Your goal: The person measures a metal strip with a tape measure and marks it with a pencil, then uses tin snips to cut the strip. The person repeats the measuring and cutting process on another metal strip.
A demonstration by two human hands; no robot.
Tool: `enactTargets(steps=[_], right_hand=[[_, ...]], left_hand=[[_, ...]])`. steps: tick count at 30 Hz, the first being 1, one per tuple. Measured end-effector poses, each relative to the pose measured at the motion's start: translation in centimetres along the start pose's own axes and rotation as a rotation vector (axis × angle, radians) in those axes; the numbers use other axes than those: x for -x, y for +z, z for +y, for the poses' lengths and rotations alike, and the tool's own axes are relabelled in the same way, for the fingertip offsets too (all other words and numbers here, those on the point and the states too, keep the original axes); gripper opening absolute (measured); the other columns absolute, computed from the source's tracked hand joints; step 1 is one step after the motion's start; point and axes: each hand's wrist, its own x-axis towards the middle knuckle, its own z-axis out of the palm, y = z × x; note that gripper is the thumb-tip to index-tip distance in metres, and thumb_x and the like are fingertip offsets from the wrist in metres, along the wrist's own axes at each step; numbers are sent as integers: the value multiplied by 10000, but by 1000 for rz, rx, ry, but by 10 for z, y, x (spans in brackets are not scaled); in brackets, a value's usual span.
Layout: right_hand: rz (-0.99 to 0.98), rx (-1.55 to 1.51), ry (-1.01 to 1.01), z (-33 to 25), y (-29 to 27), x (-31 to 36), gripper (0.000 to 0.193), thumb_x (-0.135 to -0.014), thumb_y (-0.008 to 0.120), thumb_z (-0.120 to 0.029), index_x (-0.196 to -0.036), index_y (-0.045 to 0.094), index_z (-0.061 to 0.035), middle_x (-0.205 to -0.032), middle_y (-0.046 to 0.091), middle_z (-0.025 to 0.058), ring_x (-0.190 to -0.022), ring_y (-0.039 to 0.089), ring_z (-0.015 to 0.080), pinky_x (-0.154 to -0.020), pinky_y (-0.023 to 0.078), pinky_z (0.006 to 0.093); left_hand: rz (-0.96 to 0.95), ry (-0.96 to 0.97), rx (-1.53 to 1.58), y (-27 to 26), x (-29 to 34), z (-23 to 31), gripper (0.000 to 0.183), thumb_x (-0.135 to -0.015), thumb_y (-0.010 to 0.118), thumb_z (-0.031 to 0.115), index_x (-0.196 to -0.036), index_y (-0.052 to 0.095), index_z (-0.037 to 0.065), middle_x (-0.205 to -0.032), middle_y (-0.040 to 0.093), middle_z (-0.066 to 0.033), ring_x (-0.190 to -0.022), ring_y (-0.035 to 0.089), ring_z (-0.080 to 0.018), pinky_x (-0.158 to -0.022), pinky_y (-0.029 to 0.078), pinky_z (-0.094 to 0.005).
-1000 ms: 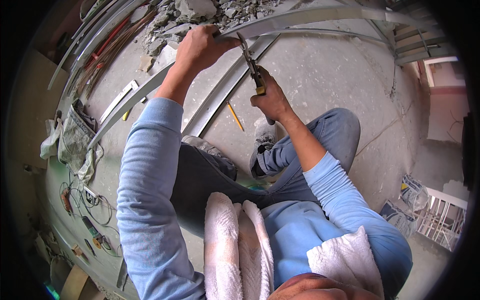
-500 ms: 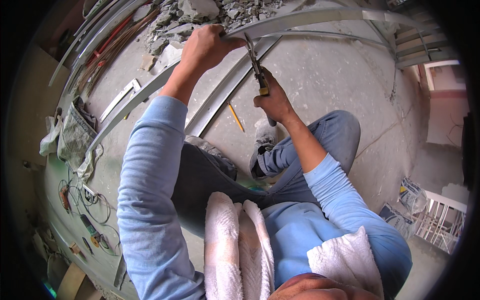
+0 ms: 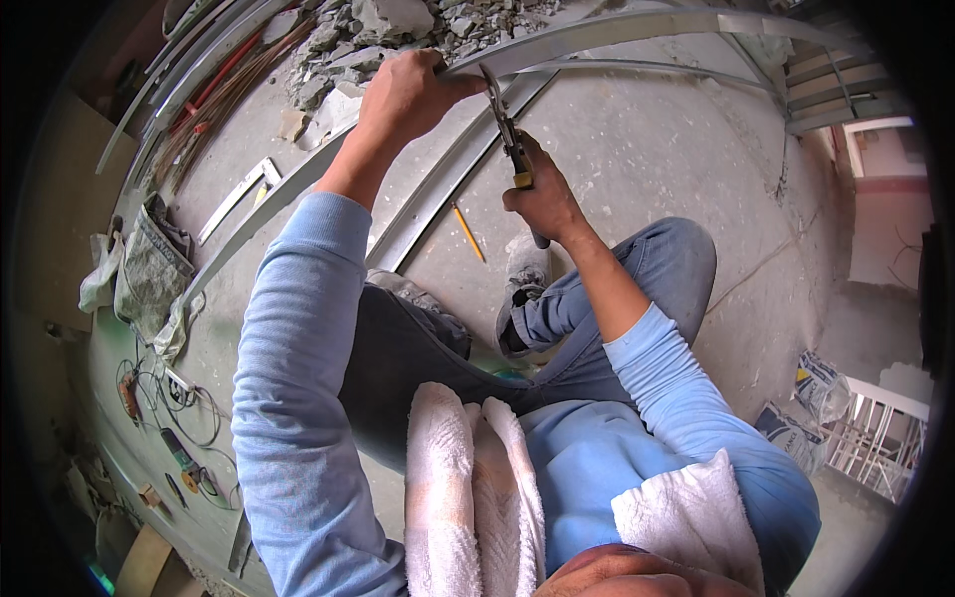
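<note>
My left hand (image 3: 410,92) is closed round a long, thin metal profile (image 3: 597,36), thumb along its near edge. The strip runs past the hand to both sides and looks bowed in this view. In my right hand (image 3: 546,194) are tin snips (image 3: 508,129), fingers wrapped round the handles. Their jaws meet the edge of the profile just right of my left thumb; how deep they bite cannot be made out. Below, a wider metal channel (image 3: 435,189) lies slantwise on the floor, with a yellow pencil (image 3: 469,233) beside it.
Broken rubble (image 3: 383,35) is heaped beyond my left hand. A square (image 3: 237,199) and a crumpled sack (image 3: 152,264) lie to the left. Farther down are an angle grinder (image 3: 183,458) and tangled cords. Bags (image 3: 796,433) and a white rack (image 3: 875,438) stand at the right.
The metal profile has shifted slightly, its left end a little to the right. Both hands keep nearly the same place, and the snips stay at the profile's edge.
</note>
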Motion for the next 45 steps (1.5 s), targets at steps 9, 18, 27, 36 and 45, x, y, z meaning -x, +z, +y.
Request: enactTargets(steps=[9, 18, 27, 36, 45], right_hand=[[-7, 60, -25, 9, 2, 1, 815, -675, 675, -86, -1449, 425, -17, -1139, 627, 235, -1086, 585, 443, -994, 477, 472], [-27, 24, 26, 4, 0, 1, 751, -680, 677, -90, -1397, 468, -16, -1050, 640, 225, -1002, 605, 433, -902, 502, 481], [9, 45, -1, 0, -2, 1, 736, -685, 669, -59, -1394, 475, -23, -1035, 645, 211, -1003, 603, 425, -903, 508, 472], [3, 64, -26, 3, -1, 2, 746, -693, 677, -67, -1407, 465, -24, -1068, 639, 203, -1021, 600, 416, -925, 506, 468], [-35, 113, 181, -7, -2, 2, 521, -703, 683, -83, -1206, 553, -42, -1064, 652, 216, -1000, 622, 429, -888, 516, 467]], left_hand=[[5, 12, -6, 1, 1, 1, 624, -769, 798, 583, -901, 738, -24, -808, 704, -229, -773, 703, -375, -711, 540, -448], [23, 16, -9, 1, 0, 1, 626, -777, 795, 582, -895, 731, -29, -825, 701, -234, -805, 702, -384, -737, 539, -453], [27, 30, 18, -1, 1, 0, 617, -776, 802, 571, -908, 727, -27, -826, 700, -233, -801, 702, -377, -736, 536, -451], [17, 30, 11, -1, 2, 0, 611, -780, 798, 566, -908, 727, -28, -819, 699, -230, -792, 698, -378, -730, 533, -448], [103, 135, -24, 3, 2, -3, 615, -821, 779, 576, -856, 717, -35, -688, 637, -173, -635, 634, -284, -623, 497, -422]])
